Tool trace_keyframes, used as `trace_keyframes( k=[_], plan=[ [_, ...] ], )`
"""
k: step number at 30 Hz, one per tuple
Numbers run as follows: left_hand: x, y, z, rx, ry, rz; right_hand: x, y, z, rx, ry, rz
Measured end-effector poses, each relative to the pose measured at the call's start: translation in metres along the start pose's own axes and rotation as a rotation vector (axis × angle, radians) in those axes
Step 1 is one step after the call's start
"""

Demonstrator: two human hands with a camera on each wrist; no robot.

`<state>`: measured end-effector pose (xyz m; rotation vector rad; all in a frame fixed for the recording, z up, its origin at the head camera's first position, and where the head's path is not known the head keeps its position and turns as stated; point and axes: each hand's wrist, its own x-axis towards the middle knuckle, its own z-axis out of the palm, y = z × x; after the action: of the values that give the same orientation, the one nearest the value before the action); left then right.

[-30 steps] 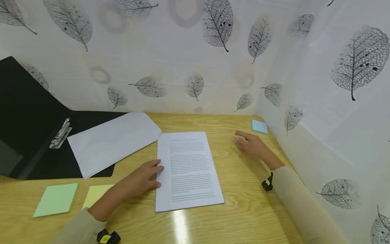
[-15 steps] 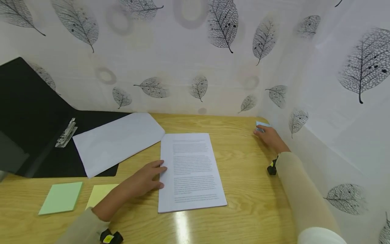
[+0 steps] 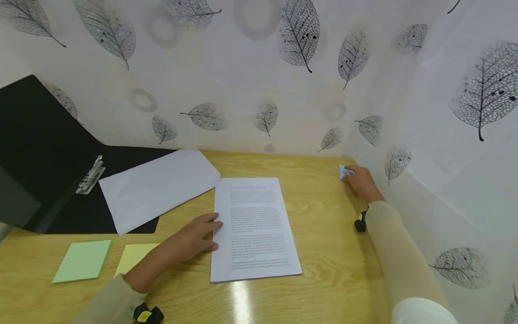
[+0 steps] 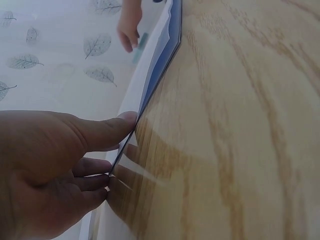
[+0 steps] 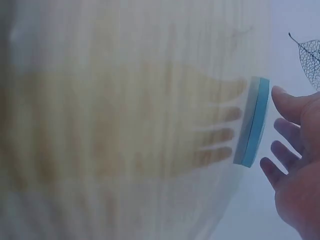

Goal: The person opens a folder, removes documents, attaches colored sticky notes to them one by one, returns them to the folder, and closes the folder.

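A stack of printed paper [image 3: 256, 225] lies in the middle of the wooden table. My left hand [image 3: 191, 238] rests at its left edge, fingertips touching the sheets; in the left wrist view the thumb [image 4: 107, 132] and fingers are spread along that edge. At the table's far right corner, my right hand [image 3: 363, 185] reaches over a light blue sticky note pad [image 3: 344, 172] and partly covers it. The right wrist view has the pad [image 5: 256, 122] edge-on, with the fingers spread just above it and no grip visible.
On the left stands an open black folder [image 3: 52, 148] with a metal clip [image 3: 91, 175]. White blank sheets [image 3: 158, 189] lie across it. A green sticky note pad [image 3: 82, 261] and a yellow one [image 3: 133, 256] sit at front left. Leaf-patterned curtains border the table's back and right.
My right hand has moved right and away from me, from beside the paper stack to the blue pad. My left hand has stayed at the paper's edge. The view has shifted slightly.
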<state>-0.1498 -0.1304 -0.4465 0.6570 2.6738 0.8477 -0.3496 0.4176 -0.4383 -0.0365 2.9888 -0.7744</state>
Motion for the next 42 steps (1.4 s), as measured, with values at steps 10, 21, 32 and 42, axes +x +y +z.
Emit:
trace_keyframes(
  k=[10,21,32,42],
  plan=[
    [0.001,0.000,0.000,0.008,-0.004,-0.015,0.004,0.005,-0.018,-0.031,-0.193,0.001],
    [0.001,-0.001,0.000,-0.018,-0.005,-0.036,0.007,0.005,-0.018,-0.100,-0.215,0.024],
    [0.003,-0.004,0.001,0.003,0.000,-0.026,-0.005,-0.014,-0.020,-0.036,-0.155,0.018],
    [0.002,0.000,-0.002,0.032,-0.014,-0.003,-0.023,-0.042,-0.024,0.106,-0.076,-0.078]
  ],
)
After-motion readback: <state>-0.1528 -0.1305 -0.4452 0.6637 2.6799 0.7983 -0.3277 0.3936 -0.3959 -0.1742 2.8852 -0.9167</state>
